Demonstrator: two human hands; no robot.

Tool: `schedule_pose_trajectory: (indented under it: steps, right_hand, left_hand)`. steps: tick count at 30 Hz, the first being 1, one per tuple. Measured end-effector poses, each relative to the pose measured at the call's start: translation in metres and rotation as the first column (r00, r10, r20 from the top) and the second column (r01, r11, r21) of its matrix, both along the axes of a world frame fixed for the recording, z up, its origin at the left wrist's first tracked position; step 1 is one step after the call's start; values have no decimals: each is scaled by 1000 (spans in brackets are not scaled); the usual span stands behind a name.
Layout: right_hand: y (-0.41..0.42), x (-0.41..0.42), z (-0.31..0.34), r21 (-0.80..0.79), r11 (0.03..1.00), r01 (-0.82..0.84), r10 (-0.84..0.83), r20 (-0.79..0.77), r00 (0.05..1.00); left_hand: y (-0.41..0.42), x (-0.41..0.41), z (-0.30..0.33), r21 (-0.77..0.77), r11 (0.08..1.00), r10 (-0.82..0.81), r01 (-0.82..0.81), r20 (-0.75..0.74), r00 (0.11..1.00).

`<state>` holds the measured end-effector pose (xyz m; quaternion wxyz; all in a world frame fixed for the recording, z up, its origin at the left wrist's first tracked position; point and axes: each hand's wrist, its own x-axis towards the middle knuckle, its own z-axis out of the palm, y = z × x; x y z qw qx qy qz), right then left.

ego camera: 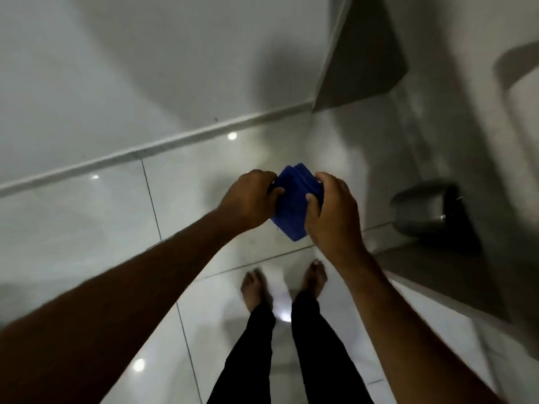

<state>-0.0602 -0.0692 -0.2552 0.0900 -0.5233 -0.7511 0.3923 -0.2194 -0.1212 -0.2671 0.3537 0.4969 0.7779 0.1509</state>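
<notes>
A folded blue cloth (293,204) hangs in front of me at about waist height, above the floor. My left hand (248,199) grips its left edge, thumb across the front. My right hand (332,211) grips its right edge with the fingers curled round it. Both hands cover part of the cloth, and its lower corner pokes out below them.
I stand barefoot in dark trousers on glossy white floor tiles (87,228). A white wall with a skirting strip (163,144) runs across ahead. A metal bin (425,208) stands on the floor at the right, beside a grey cabinet or counter side (455,118).
</notes>
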Motion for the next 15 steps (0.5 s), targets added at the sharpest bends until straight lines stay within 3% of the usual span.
schedule_pose_trajectory:
  steps: [6, 11, 15]
  right_hand:
    - [-10, 26, -267, -124, 992, 29, -7, 176, 984]
    - [-9, 50, -432, -177, 984, 29, 17, 249, 968]
    - [-8, 57, -516, -175, 984, 20, 34, 303, 952]
  left_hand:
    - [-11, 36, -287, -245, 968, -51, 57, 30, 998]
    - [-16, 67, -447, -332, 943, 48, -18, 80, 996]
    - [-17, 82, -516, -341, 940, 56, -24, 82, 995]
